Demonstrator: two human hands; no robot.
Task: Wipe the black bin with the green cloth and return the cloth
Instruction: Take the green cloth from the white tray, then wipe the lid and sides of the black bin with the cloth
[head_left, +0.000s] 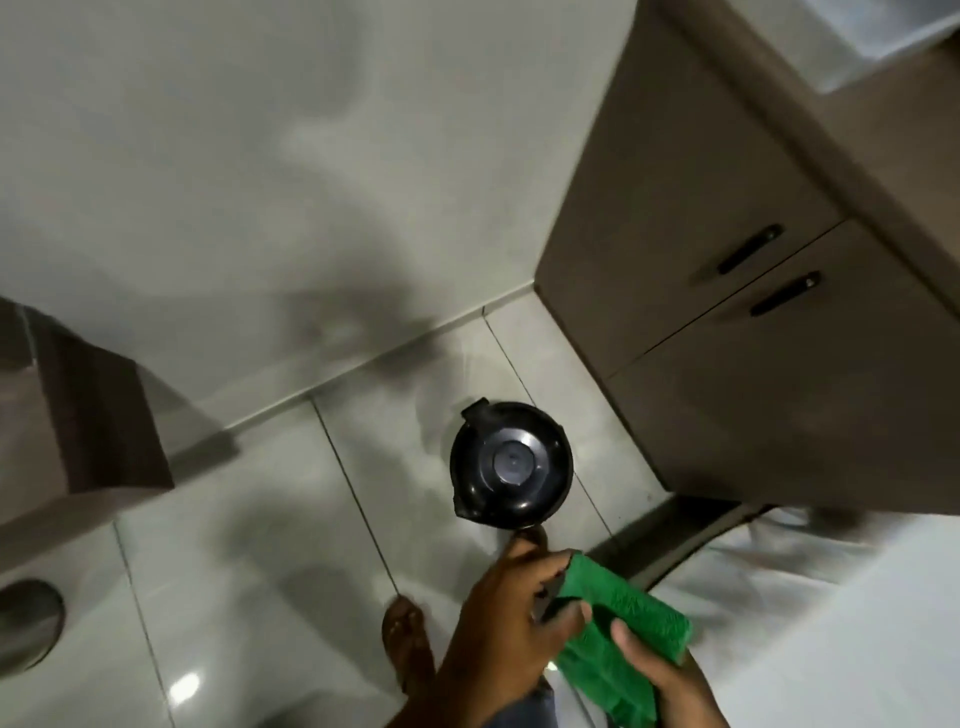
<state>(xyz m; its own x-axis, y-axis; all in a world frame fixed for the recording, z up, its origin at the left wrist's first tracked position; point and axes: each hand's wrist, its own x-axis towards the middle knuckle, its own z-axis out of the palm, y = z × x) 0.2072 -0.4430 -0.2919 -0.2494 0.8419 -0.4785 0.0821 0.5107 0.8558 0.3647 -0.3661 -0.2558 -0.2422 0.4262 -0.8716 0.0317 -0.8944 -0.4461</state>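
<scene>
From my head camera, the bin stands upright on the tiled floor, seen straight down onto its round closed lid, its hinge tab pointing up-left toward the wall. A brown cabinet with two dark handles stands just to its right; a round drain lies far left; my sandalled foot is below the bin. Nothing covers the bin. My left hand and right hand hold the cloth together near the bin, fingers clamped on its bunched folds, its long axis running up-left to down-right. I see no writing.
</scene>
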